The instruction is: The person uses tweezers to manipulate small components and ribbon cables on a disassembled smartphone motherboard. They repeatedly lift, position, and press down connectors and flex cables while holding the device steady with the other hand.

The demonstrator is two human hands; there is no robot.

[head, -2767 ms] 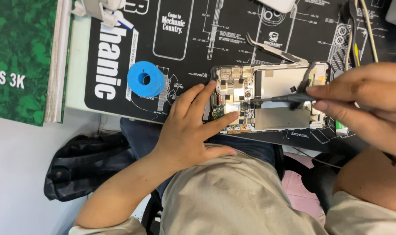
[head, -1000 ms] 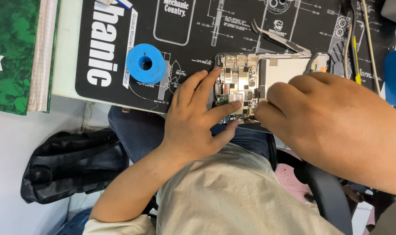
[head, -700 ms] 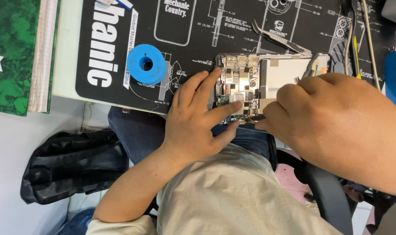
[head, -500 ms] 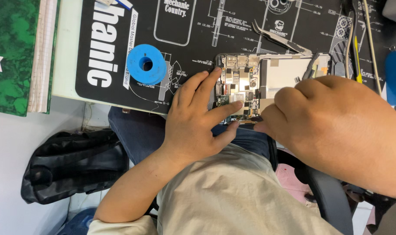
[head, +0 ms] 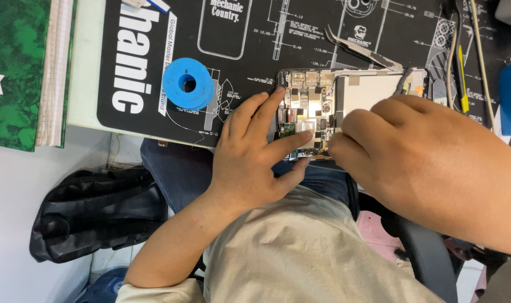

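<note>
Under both hands, at the near edge of the black repair mat (head: 255, 33), lies an opened smartphone (head: 322, 106) with its back cover off, circuit boards and a pale battery exposed. The left hand (head: 255, 163) rests flat on the phone's left end, fingers spread and straight, index finger reaching to the top corner and another fingertip pressing on the boards near the middle; it grips nothing, only steadies the phone. The right hand (head: 429, 168) is bunched just to the right of that, fingertips pinched together at the phone's lower edge, touching it; whether a tool sits between those fingers cannot be told, since the back of the hand hides them. Beyond the right hand, just past the phone's far edge, lie metal tweezers (head: 362, 50). Left of the left hand, well apart from it, a blue solder spool (head: 188, 83) stands on the mat. Further left, off the mat, is a green book (head: 14, 73). Below the left forearm, a black bag (head: 92, 213) sits on the floor.
</note>
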